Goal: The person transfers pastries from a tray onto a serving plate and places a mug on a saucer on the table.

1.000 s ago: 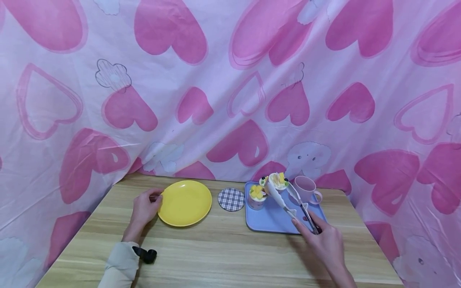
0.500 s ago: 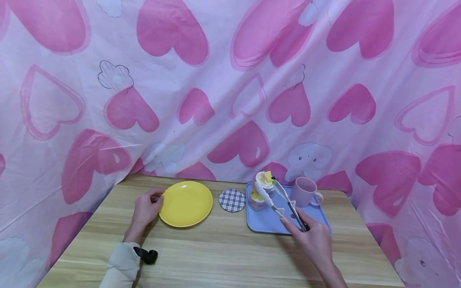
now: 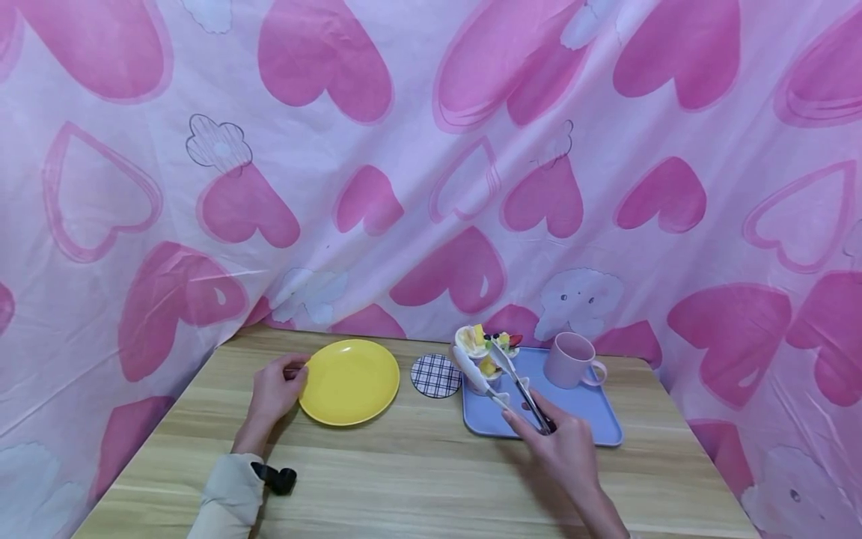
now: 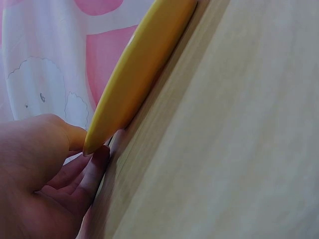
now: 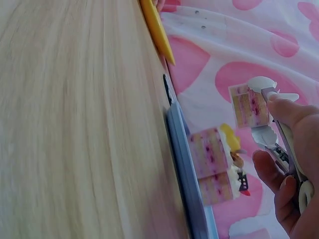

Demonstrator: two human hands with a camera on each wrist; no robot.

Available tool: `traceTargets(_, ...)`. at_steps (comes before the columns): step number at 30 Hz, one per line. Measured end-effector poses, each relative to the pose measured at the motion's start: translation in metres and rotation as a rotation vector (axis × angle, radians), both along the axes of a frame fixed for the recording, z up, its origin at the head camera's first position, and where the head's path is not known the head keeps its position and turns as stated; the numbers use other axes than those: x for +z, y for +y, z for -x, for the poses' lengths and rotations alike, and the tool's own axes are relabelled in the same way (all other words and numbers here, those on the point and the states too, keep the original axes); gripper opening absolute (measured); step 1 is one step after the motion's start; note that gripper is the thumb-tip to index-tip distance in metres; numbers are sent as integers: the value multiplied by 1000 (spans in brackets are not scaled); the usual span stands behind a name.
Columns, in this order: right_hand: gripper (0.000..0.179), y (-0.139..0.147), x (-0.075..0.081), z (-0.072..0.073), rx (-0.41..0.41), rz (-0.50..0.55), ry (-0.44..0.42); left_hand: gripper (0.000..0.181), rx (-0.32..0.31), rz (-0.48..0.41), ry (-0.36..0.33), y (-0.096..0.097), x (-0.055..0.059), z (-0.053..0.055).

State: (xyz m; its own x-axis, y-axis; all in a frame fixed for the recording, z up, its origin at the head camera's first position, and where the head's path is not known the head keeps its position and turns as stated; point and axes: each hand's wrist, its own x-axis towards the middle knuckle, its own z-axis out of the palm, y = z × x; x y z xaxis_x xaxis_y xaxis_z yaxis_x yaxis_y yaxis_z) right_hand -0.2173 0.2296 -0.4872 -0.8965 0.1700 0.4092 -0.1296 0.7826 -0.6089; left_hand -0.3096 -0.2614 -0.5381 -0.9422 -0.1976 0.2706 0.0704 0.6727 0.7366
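Observation:
My left hand [image 3: 272, 389] pinches the left rim of a yellow plate [image 3: 349, 382] on the wooden table; in the left wrist view the thumb lies above the rim and fingers below. My right hand [image 3: 564, 453] grips a pair of tongs [image 3: 469, 369] with pale scalloped tips. Between those tips is a small layered cake [image 5: 249, 107] topped with cream and fruit, raised over the left end of the blue tray [image 3: 579, 419]. Two similar cakes [image 5: 214, 162] stand on the tray; in the head view the tongs and the held cake partly cover them.
A pink mug [image 3: 569, 361] stands at the tray's back right, handle to the right. Between plate and tray lies a round checked coaster [image 3: 435, 376]. A pink heart-patterned curtain [image 3: 444, 269] hangs right behind the table's back edge.
My right hand has moved left, carrying the cake in the tongs from the tray's back middle to its left edge. The left hand still holds the plate, which stays in place.

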Motion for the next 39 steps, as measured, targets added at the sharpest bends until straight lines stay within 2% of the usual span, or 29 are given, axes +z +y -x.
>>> traceTargets(8, 78, -13, -4, 5, 39, 10, -1, 26, -1, 10, 9, -1, -3, 2)
traceTargets(16, 78, -25, -6, 7, 82, 41, -7, 28, -8, -8, -17, -1, -1, 1)
traceTargets(25, 77, -37, -9, 9, 108, 43, -2, 27, -5, -1, -6, -1, -2, 1)
traceTargets(34, 75, -47, -14, 11, 124, 63, -62, 27, 4, -3, 3, -1, -3, 0)
traceTargets(39, 76, -50, -18, 13, 144, 52, -55, 27, 12, -4, -8, 0, -3, 0)
